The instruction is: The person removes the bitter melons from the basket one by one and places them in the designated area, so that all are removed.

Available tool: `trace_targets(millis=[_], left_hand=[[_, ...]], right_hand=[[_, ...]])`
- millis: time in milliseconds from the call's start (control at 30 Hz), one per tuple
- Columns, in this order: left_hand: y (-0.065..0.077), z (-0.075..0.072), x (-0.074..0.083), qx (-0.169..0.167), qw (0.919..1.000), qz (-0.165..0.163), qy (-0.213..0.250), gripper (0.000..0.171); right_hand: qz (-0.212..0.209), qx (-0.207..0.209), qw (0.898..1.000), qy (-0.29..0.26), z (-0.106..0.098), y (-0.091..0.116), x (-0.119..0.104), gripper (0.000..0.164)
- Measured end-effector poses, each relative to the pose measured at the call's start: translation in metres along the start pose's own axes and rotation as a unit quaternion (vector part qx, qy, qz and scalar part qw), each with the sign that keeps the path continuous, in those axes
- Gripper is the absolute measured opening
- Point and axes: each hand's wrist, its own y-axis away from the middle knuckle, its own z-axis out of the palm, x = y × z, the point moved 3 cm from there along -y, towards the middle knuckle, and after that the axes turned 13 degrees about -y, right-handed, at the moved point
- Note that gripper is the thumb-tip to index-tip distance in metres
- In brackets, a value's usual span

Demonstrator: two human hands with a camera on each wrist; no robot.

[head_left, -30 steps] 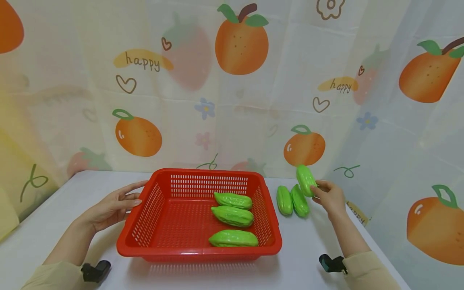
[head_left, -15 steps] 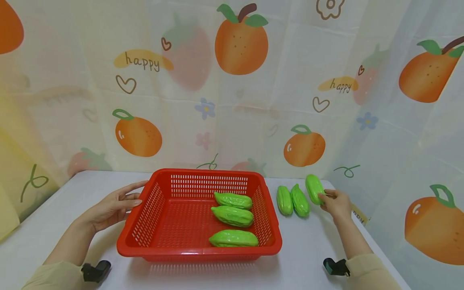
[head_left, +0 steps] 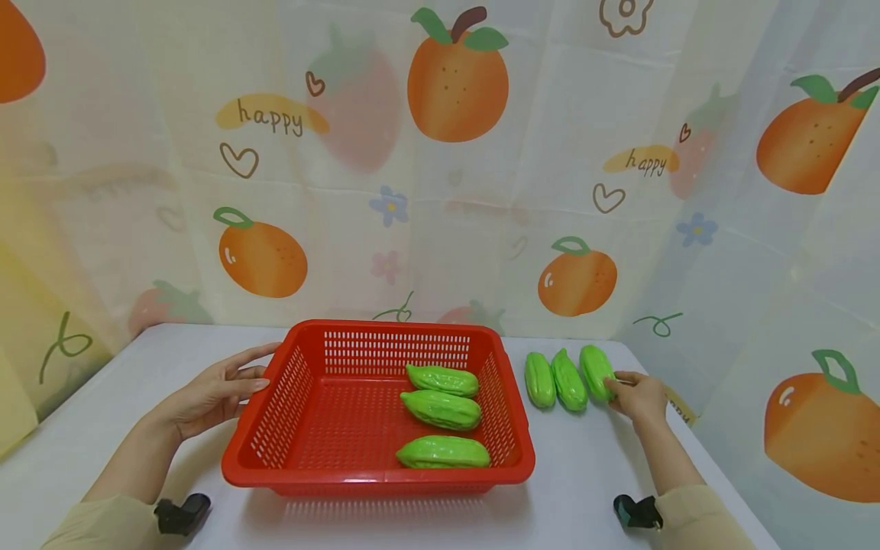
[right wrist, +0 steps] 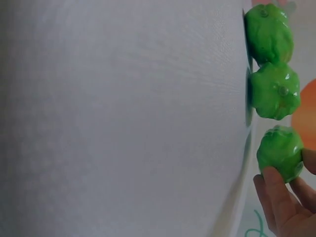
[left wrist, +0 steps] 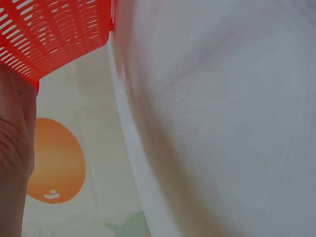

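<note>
Both forearms (head_left: 134, 462) extend forward, well apart; the left grip (head_left: 209, 393) has thumb (head_left: 244, 387) and forefinger (head_left: 244, 357) spread, the right grip (head_left: 639, 393) pinches.

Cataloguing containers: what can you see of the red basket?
The red basket is rectangular, glossy and plastic-looking, with a smooth rim, slotted walls and a perforated floor. It stands open side up on the white table. Three green vegetables lie in its right half; the left hand touches its left side.

the left wrist view's edge cuts off the red basket (left wrist: 61, 37) and left grip (left wrist: 16, 128).
</note>
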Motion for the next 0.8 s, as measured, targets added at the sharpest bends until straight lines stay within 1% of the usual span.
trace_targets(millis=[167,300,567,800], left_hand=[[-0.0002,-0.0007,-0.0008,0.001,1.0,-0.001,-0.003,0.051],[-0.0011,-0.0002,-0.0014,0.0,1.0,0.001,-0.002,0.05],[-0.0006,0.0023,0.0,-0.011,0.9998,0.014,0.006,0.048],[-0.0004,0.0019,0.0007,-0.008,0.9999,0.01,0.008,0.049]], right_hand=[[0.007,-0.001,1.0,0.026,-0.0009,0.0,0.0027,0.051],[0.011,-0.006,0.999,0.035,-0.0014,0.0002,0.0039,0.052],[0.019,-0.015,0.999,0.034,-0.0017,0.0009,0.0047,0.054],[0.021,-0.008,0.999,0.031,-0.0016,0.0013,0.0051,0.053]])
